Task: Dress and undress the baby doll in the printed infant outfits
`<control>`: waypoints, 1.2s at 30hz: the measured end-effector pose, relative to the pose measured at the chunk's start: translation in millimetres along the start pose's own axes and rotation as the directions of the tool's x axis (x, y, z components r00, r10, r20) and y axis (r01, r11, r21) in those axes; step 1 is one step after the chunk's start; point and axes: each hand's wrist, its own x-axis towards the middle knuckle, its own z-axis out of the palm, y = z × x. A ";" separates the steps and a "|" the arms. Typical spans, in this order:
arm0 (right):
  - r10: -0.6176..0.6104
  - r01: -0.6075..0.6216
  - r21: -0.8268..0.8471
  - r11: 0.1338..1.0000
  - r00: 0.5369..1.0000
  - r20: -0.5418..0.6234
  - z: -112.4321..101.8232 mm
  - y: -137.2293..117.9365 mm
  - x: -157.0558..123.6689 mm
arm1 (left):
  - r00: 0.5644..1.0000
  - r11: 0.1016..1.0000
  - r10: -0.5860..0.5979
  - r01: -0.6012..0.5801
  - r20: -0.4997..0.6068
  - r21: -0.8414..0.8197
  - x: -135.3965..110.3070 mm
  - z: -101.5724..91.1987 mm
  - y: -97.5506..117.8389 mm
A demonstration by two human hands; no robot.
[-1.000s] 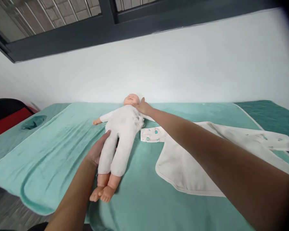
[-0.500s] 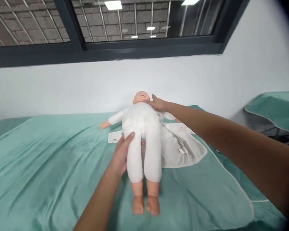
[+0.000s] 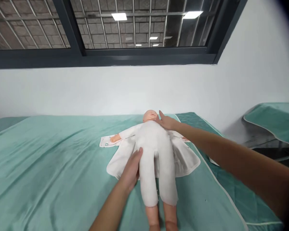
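A baby doll [image 3: 156, 141] with a white cloth body and bare plastic feet lies face up, head toward the wall. Beneath it spreads an open white baby top [image 3: 120, 160], with one printed sleeve [image 3: 107, 141] reaching out under the doll's hand at left. My left hand [image 3: 132, 168] is closed around the doll's hip and upper thigh, thumb on top, other fingers partly hidden underneath. At the doll's neck and shoulder is my right hand [image 3: 167, 122], thumb raised, with its fingers tucked in by the neck and partly out of sight.
A green sheet [image 3: 50, 166] with pale edging covers the bed. Behind it rise a white wall [image 3: 98, 91] and a dark window frame [image 3: 135, 57] with metal bars outside. Another green-covered surface [image 3: 276, 120] stands at the right.
The doll has moved right and lower in view, held by both hands, and now lies centred over the top. More of the top shows at left. My view has tilted upward.
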 end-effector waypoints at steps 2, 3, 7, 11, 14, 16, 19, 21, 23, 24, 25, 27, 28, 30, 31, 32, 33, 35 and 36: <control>-0.054 0.041 -0.191 0.981 0.996 -0.066 -7.3 -10.6 0.0 | 0.998 0.995 0.023 -0.018 -0.054 0.095 11.2 -13.1 9.0; -0.106 0.077 -0.258 0.963 0.989 -0.100 -9.0 -20.1 -0.1 | 0.994 0.987 0.039 -0.023 -0.100 0.158 18.5 -17.6 14.3; -0.426 0.398 -0.257 0.881 0.903 -0.061 8.7 -79.8 -1.9 | 0.968 0.914 0.100 0.002 -0.232 0.406 50.2 -22.1 29.8; -0.566 0.604 -0.368 0.707 0.795 0.219 53.6 -133.7 0.6 | 0.913 0.804 0.335 -0.148 -0.232 0.576 67.3 -25.9 21.9; -0.484 0.551 -0.407 0.728 0.834 0.263 80.7 -144.8 8.6 | 0.816 0.594 0.568 -0.317 -0.106 0.739 66.3 -34.8 10.0; -0.448 0.521 -0.406 0.751 0.854 0.266 88.9 -140.8 13.5 | 0.792 0.541 0.605 -0.341 -0.074 0.769 62.6 -39.9 5.8; -0.431 0.493 -0.400 0.772 0.870 0.241 86.6 -129.2 15.4 | 0.729 0.454 0.677 -0.298 -0.107 0.840 60.8 -43.8 6.1; -0.446 0.487 -0.385 0.784 0.873 0.196 79.8 -121.8 12.7 | 0.675 0.338 0.728 -0.197 -0.123 0.920 65.4 -45.5 9.3; -0.464 0.485 -0.364 0.795 0.873 0.151 73.6 -115.4 8.3 | 0.681 0.271 0.716 -0.068 -0.153 0.960 74.5 -48.3 13.5; -0.471 0.486 -0.352 0.800 0.872 0.134 71.6 -112.6 5.8 | 0.703 0.262 0.690 -0.023 -0.170 0.965 79.8 -50.5 15.8; -0.476 0.487 -0.341 0.804 0.871 0.121 70.5 -109.9 3.4 | 0.728 0.274 0.659 -0.001 -0.187 0.962 84.9 -53.1 18.0; -0.496 0.499 -0.307 0.810 0.863 0.095 70.1 -105.2 -0.9 | 0.761 0.386 0.607 -0.032 -0.228 0.922 92.5 -59.7 21.9; -0.513 0.512 -0.282 0.811 0.855 0.078 70.4 -103.1 -2.7 | 0.765 0.464 0.592 -0.067 -0.253 0.883 94.4 -63.4 23.5; -0.544 0.538 -0.231 0.811 0.838 0.043 70.5 -99.7 -5.5 | 0.758 0.606 0.571 -0.131 -0.315 0.785 94.7 -70.6 25.8; -0.554 0.546 -0.214 0.810 0.832 0.029 70.3 -98.4 -6.6 | 0.752 0.659 0.562 -0.155 -0.345 0.736 93.5 -73.9 26.6; -0.557 0.549 -0.207 0.810 0.830 0.021 69.8 -97.3 -7.7 | 0.745 0.700 0.554 -0.176 -0.371 0.692 92.0 -76.8 27.1; -0.557 0.547 -0.213 0.809 0.830 0.018 69.1 -96.5 -8.7 | 0.740 0.738 0.543 -0.197 -0.396 0.645 90.5 -79.2 27.5; -0.562 0.547 -0.248 0.799 0.827 0.012 67.9 -95.4 -10.9 | 0.744 0.826 0.499 -0.254 -0.443 0.504 88.4 -82.7 27.8; -0.571 0.552 -0.272 0.788 0.821 0.011 67.4 -95.0 -12.0 | 0.755 0.859 0.474 -0.283 -0.454 0.426 88.0 -83.8 28.0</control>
